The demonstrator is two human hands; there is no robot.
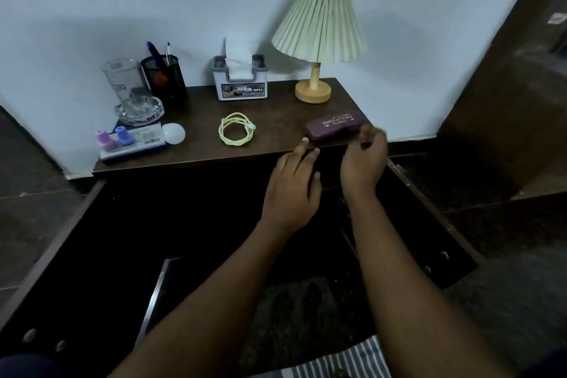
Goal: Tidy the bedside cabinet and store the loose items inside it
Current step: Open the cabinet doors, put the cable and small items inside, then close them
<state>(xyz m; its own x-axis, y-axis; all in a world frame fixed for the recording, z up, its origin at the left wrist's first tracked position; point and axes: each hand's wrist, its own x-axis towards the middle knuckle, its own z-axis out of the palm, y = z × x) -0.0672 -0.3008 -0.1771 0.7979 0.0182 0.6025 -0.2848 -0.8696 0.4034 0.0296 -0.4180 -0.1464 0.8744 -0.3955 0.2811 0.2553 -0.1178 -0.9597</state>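
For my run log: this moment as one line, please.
left hand: open, near spectacle case | right hand: blurred beside case, grip unclear | cable: on cabinet top | doors: open

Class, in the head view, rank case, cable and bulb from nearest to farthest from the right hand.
1. Case, just beyond the right hand, on the right side.
2. Cable, in the middle, further left.
3. Bulb, far left.

Cabinet (276,113): dark brown. Case (336,126): purple, gold lettering. Cable (245,125): pale yellow. Lampshade (320,24): cream, pleated. Pen pot (167,80): black mesh. Pink bottle (103,139), blue bottle (124,136). Bulb (174,133): white. Cloth (346,362) at my lap: grey-white stripes.
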